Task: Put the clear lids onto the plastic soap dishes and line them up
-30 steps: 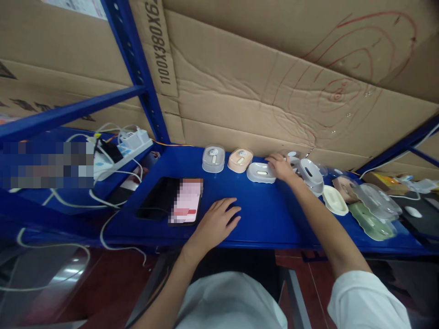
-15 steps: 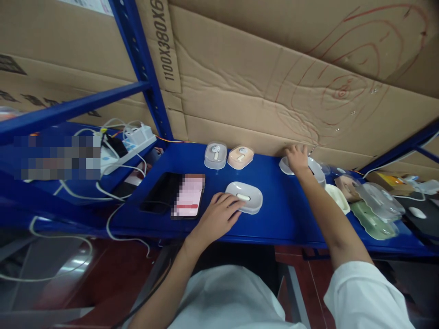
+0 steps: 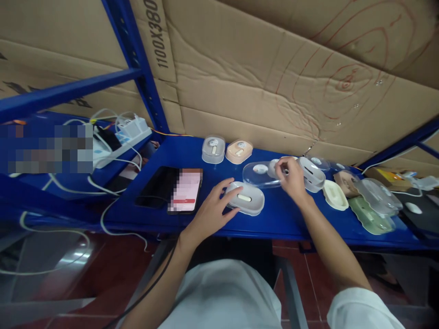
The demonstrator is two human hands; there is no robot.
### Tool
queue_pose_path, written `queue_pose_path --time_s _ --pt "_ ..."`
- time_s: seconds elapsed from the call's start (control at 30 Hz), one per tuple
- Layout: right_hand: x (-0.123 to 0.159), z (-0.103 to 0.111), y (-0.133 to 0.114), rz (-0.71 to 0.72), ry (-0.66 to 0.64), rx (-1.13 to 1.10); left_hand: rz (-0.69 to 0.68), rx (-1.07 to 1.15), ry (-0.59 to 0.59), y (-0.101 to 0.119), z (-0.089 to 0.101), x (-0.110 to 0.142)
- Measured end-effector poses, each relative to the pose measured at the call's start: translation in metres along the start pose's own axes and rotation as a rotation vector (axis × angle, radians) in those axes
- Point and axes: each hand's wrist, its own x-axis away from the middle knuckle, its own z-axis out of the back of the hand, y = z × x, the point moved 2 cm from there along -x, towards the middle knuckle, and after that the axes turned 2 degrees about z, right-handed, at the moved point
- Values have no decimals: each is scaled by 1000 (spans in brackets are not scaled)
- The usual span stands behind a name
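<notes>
My left hand (image 3: 211, 211) rests on the left end of a white oval tray (image 3: 247, 198) that lies near the front of the blue shelf (image 3: 274, 219), fingers curled round its edge. My right hand (image 3: 291, 178) pinches one end of a clear plastic lid (image 3: 260, 173) and holds it just above the shelf, behind the white tray. Two closed boxes stand by the cardboard wall: a grey one (image 3: 213, 149) and a peach one (image 3: 239, 151).
A phone with a pink screen (image 3: 186, 189) lies left of the tray, on a black pad (image 3: 154, 185). To the right lie more trays and lids: white (image 3: 335, 195), green (image 3: 371, 217), clear (image 3: 379, 195). A power strip with white cables (image 3: 120, 141) sits far left.
The white tray came from the back row to the front, under my left hand. My right hand reached to the pile at the right and came back with a clear lid.
</notes>
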Motion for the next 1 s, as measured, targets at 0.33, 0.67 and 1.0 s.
queue_pose_path --time_s 0.33,0.67,1.0 --pt "67 13 -46 44 -444 -280 92 133 -109 -7 -5 3" --pt "109 0 -86 -27 -351 -127 145 170 -137 -6 -2 0" --pt "100 7 -83 79 -469 -10 206 183 -130 -13 -4 3"
